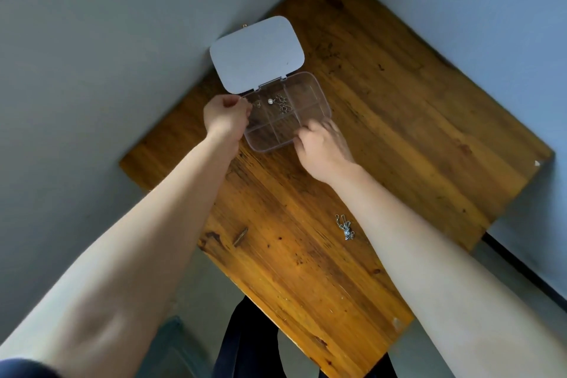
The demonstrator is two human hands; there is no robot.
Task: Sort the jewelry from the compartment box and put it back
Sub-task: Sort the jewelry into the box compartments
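Box (288,113) open w/ jewelry (280,103) in far compartments — left hand (226,116) fingers pinched, right hand (322,144) curled on rim.

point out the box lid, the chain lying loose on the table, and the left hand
box lid (257,54), head view, middle of the open flap
chain (346,227), head view, bunched links
left hand (225,116), head view, back of the hand

Box (288,120) on table (414,120) — chain (346,226) lies nearer, right.
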